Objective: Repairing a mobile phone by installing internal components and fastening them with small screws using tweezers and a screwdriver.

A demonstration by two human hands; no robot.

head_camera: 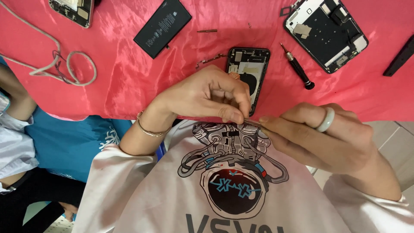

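**A:** Head view only. Left hand (pixel 207 97) curled over the near end of the open phone shell (pixel 248 73), fingertips (pixel 233 115) pinched together right at the worktop (pixel 129 82) edge. Right hand (pixel 321 138) reaching in from the side, thumb and forefinger pinched on something thin and metallic (pixel 253 122), probably tweezers or a tiny part, too small to tell. Both pinches touching at that one spot, just past the shell's near end.

**B:** Why held out over the lap instead of on the cloth?

**A:** Guessing closer to the eyes, plus wrists bracing each other. Left wrist bent down, bracelet (pixel 148 129) showing, forearm coming up from the lap. Right forearm angled in low, ring (pixel 325 120) on one finger, rest of the fingers stretched long and flat.

**B:** Other stuff?

**A:** Screwdriver (pixel 297 67) parked just right of the shell, tip pointing away, easy grab. Battery (pixel 163 28) pushed well back, out of the way. Second opened phone (pixel 325 34) far right, a third (pixel 73 11) at the top left corner, half cut off. Loose cord (pixel 64 69) looped on the left. Small brass bit (pixel 207 31) and a thin bracket (pixel 211 59) lying loose near the shell. Someone else's sleeve (pixel 13 142) at the left edge, not involved.
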